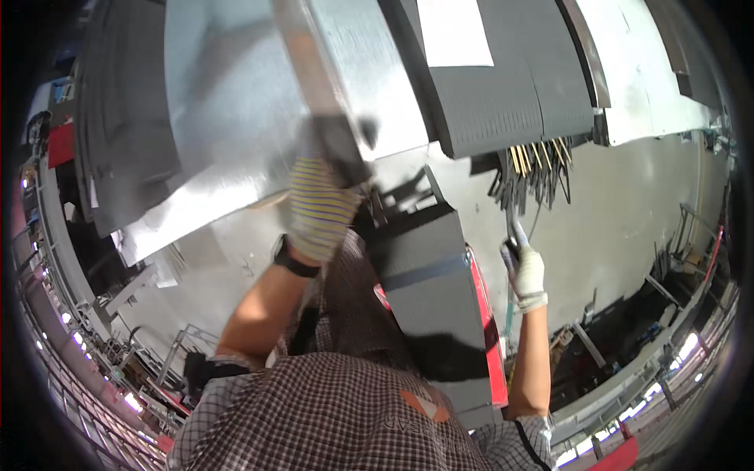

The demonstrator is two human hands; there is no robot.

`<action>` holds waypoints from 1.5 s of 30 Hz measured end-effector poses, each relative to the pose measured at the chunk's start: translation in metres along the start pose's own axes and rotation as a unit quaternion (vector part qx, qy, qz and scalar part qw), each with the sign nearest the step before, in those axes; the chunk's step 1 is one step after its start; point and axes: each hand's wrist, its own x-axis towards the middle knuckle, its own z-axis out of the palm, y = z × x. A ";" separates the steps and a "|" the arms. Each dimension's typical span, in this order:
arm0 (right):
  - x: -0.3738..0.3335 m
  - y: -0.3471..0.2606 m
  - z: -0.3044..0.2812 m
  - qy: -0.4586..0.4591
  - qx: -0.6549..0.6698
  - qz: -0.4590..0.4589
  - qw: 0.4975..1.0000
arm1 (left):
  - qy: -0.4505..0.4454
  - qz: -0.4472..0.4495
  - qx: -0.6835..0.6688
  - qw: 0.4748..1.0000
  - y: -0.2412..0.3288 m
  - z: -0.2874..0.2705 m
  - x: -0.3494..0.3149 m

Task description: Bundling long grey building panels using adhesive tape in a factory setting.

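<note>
My left hand, in a yellow-and-grey striped glove with dark fingers, is closed around the lower end of a long, flat brownish bar. Both the bar and my fingertips are smeared by motion over a shiny metal sheet. To the right, my right hand wears a pale glove and has its fingers curled around a thin grey piece. This piece points up toward a bundle of dark and tan sticks; where it ends among them I cannot tell.
A grey box with red sides stands between my arms, with dark pieces at its far end. Grey ribbed panels, one bearing a white sheet, lie beyond. More dark panels sit at the left. Metal racks line both sides.
</note>
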 end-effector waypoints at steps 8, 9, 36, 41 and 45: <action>-0.095 0.033 -0.011 0.036 0.159 0.077 0.984 | -0.065 0.118 0.219 0.967 0.009 0.053 0.037; -0.105 0.021 -0.014 0.049 0.161 0.054 0.984 | -0.122 0.096 0.162 0.975 0.020 0.048 0.029; -0.197 -0.293 0.045 0.010 0.087 -0.051 0.995 | -0.295 -0.495 -0.455 0.679 -0.093 -0.143 -0.234; -0.192 -0.366 0.135 0.031 -0.115 -0.074 0.990 | -0.183 -0.385 -0.558 0.712 -0.104 -0.194 -0.200; -0.076 -0.450 0.164 0.051 -0.009 -0.201 0.978 | -0.216 -0.428 -0.609 0.632 -0.101 -0.236 -0.141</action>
